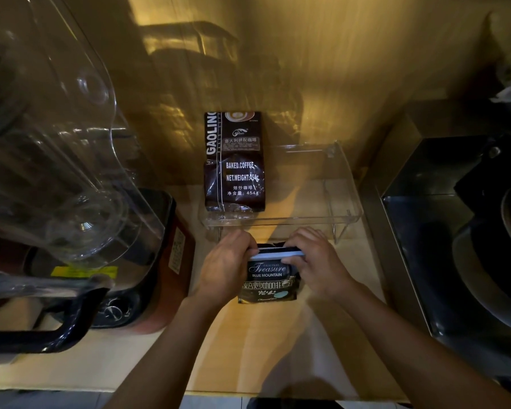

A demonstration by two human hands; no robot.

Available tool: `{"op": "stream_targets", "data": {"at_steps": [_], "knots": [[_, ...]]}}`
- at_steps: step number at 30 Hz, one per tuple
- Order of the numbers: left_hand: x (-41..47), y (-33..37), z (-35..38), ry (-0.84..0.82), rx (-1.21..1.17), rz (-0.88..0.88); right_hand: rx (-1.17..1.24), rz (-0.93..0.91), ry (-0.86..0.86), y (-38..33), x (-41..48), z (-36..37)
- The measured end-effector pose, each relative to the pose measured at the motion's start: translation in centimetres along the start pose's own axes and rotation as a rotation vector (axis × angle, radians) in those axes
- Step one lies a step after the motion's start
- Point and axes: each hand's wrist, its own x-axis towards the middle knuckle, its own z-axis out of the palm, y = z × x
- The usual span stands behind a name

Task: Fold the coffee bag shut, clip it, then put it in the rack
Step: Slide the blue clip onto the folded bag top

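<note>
A small black coffee bag (267, 283) marked "Treasure Blue Mountain" stands on the wooden counter in front of me. Its top is folded over, and a long pale blue-white clip (279, 255) lies across the fold. My left hand (229, 267) grips the bag's top left end. At the top right end, my right hand (316, 261) has its fingers on the clip. Just behind the bag sits a clear acrylic rack (345, 202), touching neither hand.
A taller dark "Gaolin" coffee bag (233, 163) stands in the rack's left side. A blender with a clear jug (56, 160) and dark base fills the left. A dark metal appliance (455, 231) stands on the right. The wall rises behind the rack.
</note>
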Motion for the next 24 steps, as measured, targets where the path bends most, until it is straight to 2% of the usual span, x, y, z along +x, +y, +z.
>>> {"op": "stream_targets", "data": {"at_steps": [7, 13, 19, 24], "knots": [[-0.1, -0.4, 0.1, -0.061, -0.003, -0.026, -0.019, -0.010, -0.003, 0.0, 0.0, 0.1], [0.5, 0.4, 0.6, -0.128, 0.183, 0.069, 0.004, 0.010, -0.015, 0.0, 0.2, 0.2], [0.9, 1.1, 1.4, -0.079, 0.269, 0.020, -0.005, 0.004, -0.018, 0.0, 0.2, 0.0], [0.7, 1.3, 1.8, -0.040, 0.259, 0.020, -0.160, -0.047, -0.043, -0.2, 0.2, 0.2]]}}
